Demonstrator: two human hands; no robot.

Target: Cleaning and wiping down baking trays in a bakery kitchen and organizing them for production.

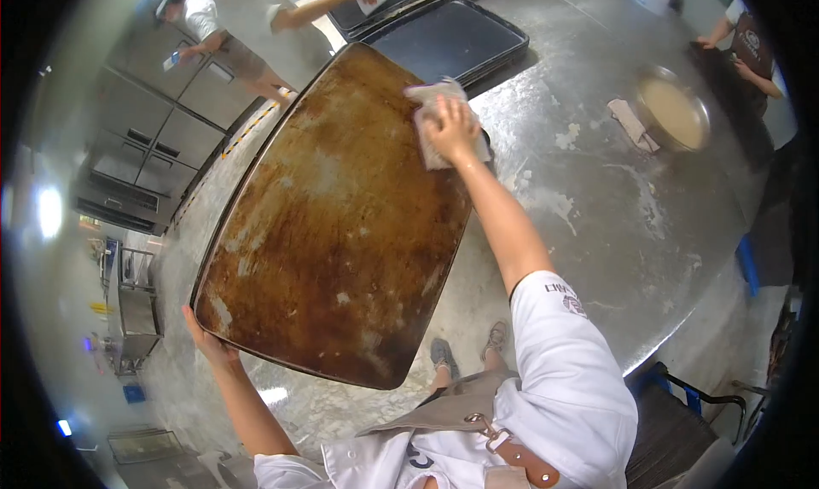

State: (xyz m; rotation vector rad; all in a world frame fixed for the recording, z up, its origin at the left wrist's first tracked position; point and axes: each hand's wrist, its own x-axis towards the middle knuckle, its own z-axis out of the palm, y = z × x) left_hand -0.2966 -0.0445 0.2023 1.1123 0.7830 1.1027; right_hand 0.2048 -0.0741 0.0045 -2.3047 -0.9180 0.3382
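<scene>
A large metal baking sheet (333,220), browned with baked-on stains, is held up at a tilt before me. My left hand (210,340) grips its near left corner from outside and below, the fingers partly hidden behind the sheet. On the far right part of its stained face, my right hand (453,130) lies flat with fingers spread, pressing a pale cloth (430,153) against the metal. The sheet's far end is close to a stack of dark baking trays (448,38) on the steel table.
The steel worktable (576,246) extends to the right, streaked with pale residue. On it stand a metal bowl of cloudy liquid (674,112) and a folded cloth (632,125). One person (221,34) works at the far left, another (752,60) at the far right. Steel cabinets (160,130) line the left.
</scene>
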